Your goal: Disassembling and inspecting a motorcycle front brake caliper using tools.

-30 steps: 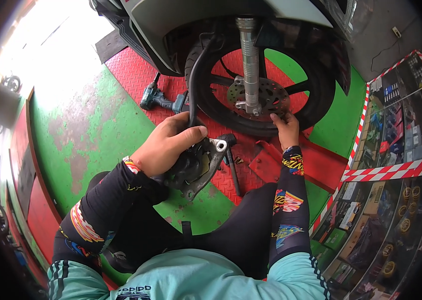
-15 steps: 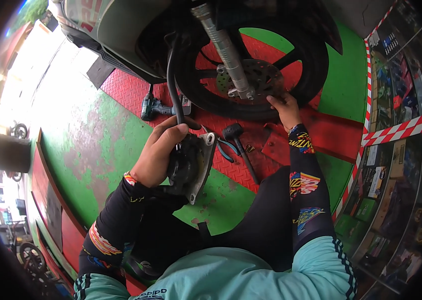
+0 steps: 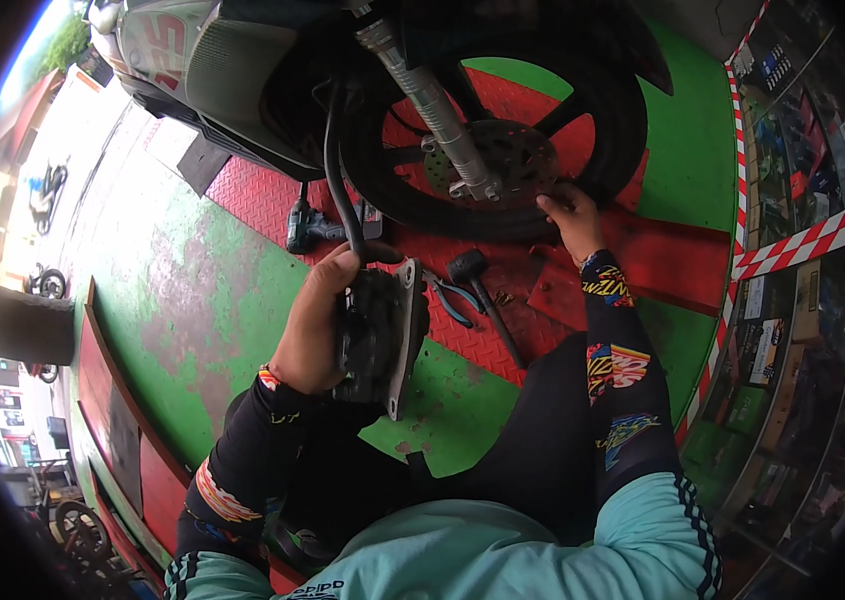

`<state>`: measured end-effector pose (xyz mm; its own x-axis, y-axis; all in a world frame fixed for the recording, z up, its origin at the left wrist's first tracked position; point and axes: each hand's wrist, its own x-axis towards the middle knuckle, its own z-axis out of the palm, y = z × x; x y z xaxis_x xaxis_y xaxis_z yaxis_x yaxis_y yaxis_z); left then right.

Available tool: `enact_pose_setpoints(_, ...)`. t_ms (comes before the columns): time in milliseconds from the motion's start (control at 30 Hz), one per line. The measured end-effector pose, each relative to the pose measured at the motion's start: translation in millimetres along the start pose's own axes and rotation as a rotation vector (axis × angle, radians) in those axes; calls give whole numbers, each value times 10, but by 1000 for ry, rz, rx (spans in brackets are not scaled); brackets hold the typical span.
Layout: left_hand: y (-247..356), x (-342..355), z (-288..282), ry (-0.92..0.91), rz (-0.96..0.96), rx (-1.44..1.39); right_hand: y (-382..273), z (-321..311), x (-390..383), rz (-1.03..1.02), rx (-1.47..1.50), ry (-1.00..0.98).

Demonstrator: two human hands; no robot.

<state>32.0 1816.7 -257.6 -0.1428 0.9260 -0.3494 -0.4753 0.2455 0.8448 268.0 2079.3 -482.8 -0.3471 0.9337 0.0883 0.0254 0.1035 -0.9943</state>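
Black metal here: the brake part (image 3: 383, 335) is gripped by the curled left hand (image 3: 311, 330) on the near side of the front wheel (image 3: 413, 205), its hose (image 3: 336, 180) caught beside the thumb, presumably so no weight is left hanging. By the brake disc's (image 3: 528, 165) lower edge, the right hand's (image 3: 575, 220) fingers are bent nearly together; whether anything is pinched cannot be told. Lettering is displayed on bodywork (image 3: 233, 60), sleeves (image 3: 633, 400) and shirt (image 3: 453, 540).

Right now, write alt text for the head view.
Left hand holds a brake caliper and black hose; right hand is near the brake disc of a motorcycle front wheel. Pliers, mallet and cordless driver lie on red tread plate.
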Motion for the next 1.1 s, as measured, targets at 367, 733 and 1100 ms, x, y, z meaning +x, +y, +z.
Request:
enact_pose_setpoints(367,-19,-11,-53,10,16,29,28,13,4,33,11,-13)
enact_pose_setpoints(733,-7,-61,-66,6,34,-8,-105,126,-30,88,98,61)
enact_pose_setpoints(1100,14,-79,-118,12,30,25,-343,343,20,50,404,109)
